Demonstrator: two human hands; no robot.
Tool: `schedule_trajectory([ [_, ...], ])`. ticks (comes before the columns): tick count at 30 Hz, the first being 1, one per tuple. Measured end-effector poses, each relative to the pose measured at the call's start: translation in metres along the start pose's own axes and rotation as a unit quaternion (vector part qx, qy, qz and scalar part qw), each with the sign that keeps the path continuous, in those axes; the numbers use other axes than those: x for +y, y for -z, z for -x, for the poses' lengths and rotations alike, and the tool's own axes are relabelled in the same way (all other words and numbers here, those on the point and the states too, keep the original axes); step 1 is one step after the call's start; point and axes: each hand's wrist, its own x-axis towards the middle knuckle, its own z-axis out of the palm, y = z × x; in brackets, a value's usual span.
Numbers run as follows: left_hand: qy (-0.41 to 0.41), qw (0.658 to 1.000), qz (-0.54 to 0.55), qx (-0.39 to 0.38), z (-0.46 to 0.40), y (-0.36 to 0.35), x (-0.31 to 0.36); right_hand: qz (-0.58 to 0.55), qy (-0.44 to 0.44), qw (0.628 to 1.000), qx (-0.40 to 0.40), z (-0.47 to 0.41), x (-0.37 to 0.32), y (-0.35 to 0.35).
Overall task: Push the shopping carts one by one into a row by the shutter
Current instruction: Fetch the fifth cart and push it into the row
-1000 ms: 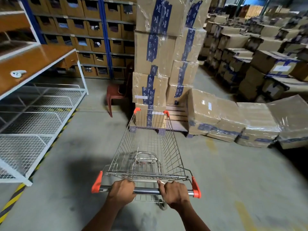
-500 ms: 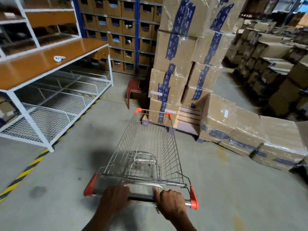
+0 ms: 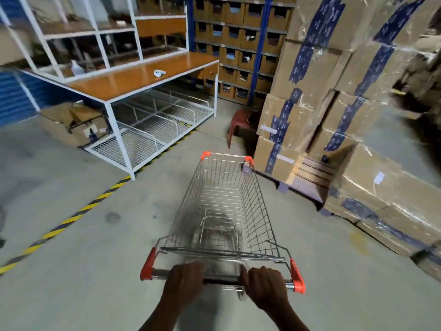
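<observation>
Two hands on cart [image 3: 226, 206] handle, stacked boxes [image 3: 310, 91] ahead right

Obscured items we log: wheels of the wire shopping cart [image 3: 224, 211], hidden beneath its basket; our forearms, cut by the bottom edge; small white object [image 3: 159, 73] near the orange worktop's [image 3: 133, 80] right end, too small to identify; left-edge shelving, motion-blurred.

Warehouse — stacked cartons [image 3: 317, 75], bin shelving [image 3: 238, 44]
</observation>
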Motion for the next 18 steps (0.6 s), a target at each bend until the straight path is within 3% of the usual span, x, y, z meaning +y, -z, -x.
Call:
schedule_trajectory([
  [1,-0.006,0.999,-0.018,0.034,0.013,0.007,0.01,-0.001,0.006,0.999,-0.048,0.005,-0.003,0.007],
  [3,0.003,0.999,-0.038,0.038,0.033,0.022,0.025,-0.001,0.029,0.999,-0.034,0.006,-0.004,0.022],
  [6,0.026,0.998,-0.005,-0.058,0.066,0.034,0.048,-0.058,0.057,0.993,-0.085,0.007,0.006,0.035],
  [8,0.063,0.995,0.034,-0.075,0.091,0.035,0.064,-0.11,0.073,0.985,-0.111,0.019,0.009,0.041],
  [14,0.189,0.98,0.022,-0.057,0.162,0.043,0.119,-0.047,0.169,0.983,-0.053,0.068,0.01,0.042],
  [16,0.226,0.97,0.042,-0.084,0.187,0.048,0.136,-0.054,0.188,0.98,-0.036,0.082,0.005,0.041],
  [18,0.257,0.956,0.068,-0.12,0.203,0.052,0.15,-0.044,0.226,0.973,0.031,0.097,-0.002,0.039],
])
